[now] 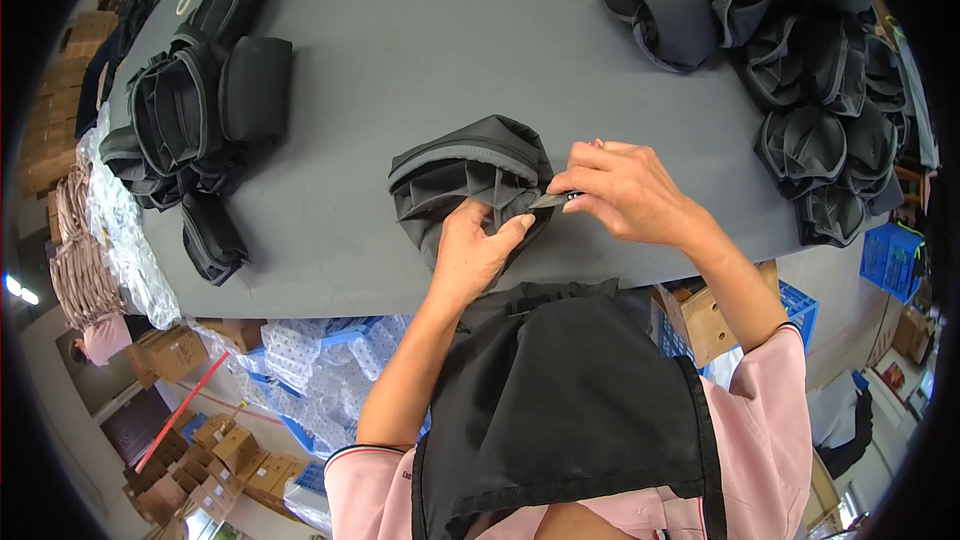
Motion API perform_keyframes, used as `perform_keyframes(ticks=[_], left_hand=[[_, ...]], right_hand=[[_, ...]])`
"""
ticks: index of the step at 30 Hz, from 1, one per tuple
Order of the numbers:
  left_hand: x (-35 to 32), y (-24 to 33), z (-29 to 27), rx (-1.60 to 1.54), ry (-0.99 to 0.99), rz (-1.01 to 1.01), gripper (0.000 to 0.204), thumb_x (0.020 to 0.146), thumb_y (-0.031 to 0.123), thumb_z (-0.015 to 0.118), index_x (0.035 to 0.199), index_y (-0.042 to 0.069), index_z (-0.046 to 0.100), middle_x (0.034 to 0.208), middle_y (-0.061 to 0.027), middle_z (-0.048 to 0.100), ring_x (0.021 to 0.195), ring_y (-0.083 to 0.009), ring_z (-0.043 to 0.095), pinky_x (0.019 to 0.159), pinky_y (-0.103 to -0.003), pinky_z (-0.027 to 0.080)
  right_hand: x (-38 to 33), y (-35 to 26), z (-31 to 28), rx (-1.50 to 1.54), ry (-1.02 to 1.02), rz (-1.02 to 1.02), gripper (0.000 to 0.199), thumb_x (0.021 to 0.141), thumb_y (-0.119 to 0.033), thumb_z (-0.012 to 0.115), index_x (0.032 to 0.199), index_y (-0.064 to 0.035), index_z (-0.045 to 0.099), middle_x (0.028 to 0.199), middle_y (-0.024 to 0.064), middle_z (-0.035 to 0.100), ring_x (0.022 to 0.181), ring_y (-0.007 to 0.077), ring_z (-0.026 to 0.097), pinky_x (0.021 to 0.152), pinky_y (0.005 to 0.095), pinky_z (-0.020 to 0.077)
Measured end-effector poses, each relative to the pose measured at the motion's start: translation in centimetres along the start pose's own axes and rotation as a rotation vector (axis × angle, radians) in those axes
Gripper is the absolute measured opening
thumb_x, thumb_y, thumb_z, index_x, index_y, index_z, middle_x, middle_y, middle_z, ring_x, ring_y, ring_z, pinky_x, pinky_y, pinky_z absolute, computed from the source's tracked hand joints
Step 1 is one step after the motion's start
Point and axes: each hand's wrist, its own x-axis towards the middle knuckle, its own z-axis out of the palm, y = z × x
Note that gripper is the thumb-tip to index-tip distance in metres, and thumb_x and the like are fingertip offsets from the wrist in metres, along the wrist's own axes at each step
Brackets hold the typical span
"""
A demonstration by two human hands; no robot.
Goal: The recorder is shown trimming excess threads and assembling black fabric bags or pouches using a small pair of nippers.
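A black fabric pouch (470, 168) with grey-edged inner pockets lies open on the table in front of me. My left hand (475, 248) grips its near right edge, thumb and fingers pinching the cloth. Just right of it, my right hand (622, 192) is closed in a pinch beside the pouch's right side. Between its fingertips is a small dark piece with a light spot, and a pointed grey strip runs from there toward my left thumb. I cannot make out whether that is a tool or part of the pouch.
Several black pouches (172, 108) are heaped on the left of the grey table (400, 50), and more pouches (803, 145) at the right. A tape roll (185, 1) sits at the far left. Below the near edge are a cardboard box (712, 322), blue crates (797, 312) and plastic wrap (325, 365).
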Motion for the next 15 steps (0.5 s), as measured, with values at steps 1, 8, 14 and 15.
perform_keyframes(ticks=[1,8,14,15], left_hand=[[0.0,0.0,0.0,0.012,-0.001,0.005,0.038,0.069,0.027,0.072,0.075,-0.009,0.058,0.071,-0.0089,0.054,0.064,-0.0138,0.049,0.057,-0.030,0.041],[0.6,-1.1,-0.2,-0.075,0.022,0.008,0.040,0.070,0.028,0.073,0.067,-0.007,0.054,0.065,-0.0053,0.050,0.060,-0.0110,0.044,0.051,-0.029,0.038],[0.4,0.3,-0.2,-0.238,-0.026,-0.080,0.042,0.077,0.035,0.071,0.074,-0.005,0.059,0.066,-0.0017,0.050,0.060,-0.0076,0.041,0.050,-0.024,0.034],[1.1,-0.8,-0.4,-0.236,-0.050,-0.112,0.042,0.081,0.036,0.067,0.078,-0.005,0.061,0.069,-0.0017,0.052,0.062,-0.0072,0.042,0.052,-0.024,0.036]], right_hand=[[0.0,0.1,0.1,0.000,-0.001,0.000,0.021,0.070,-0.010,0.069,0.090,-0.0093,0.063,0.075,0.0036,0.053,0.066,0.0257,0.052,0.068,0.0348,0.0462],[-1.1,-0.6,1.8,0.374,0.172,0.208,0.018,0.072,-0.004,0.065,0.090,-0.0041,0.065,0.074,0.0054,0.052,0.065,0.0182,0.051,0.059,0.0286,0.0413],[-1.5,-2.4,3.0,0.334,0.346,0.305,0.016,0.072,-0.003,0.065,0.088,-0.0025,0.064,0.075,0.0049,0.052,0.063,0.0159,0.051,0.057,0.0271,0.0413],[-1.6,-2.7,3.0,0.355,0.436,0.324,0.015,0.073,-0.004,0.065,0.087,-0.0041,0.063,0.076,0.0044,0.053,0.062,0.0166,0.053,0.056,0.0276,0.0424]])
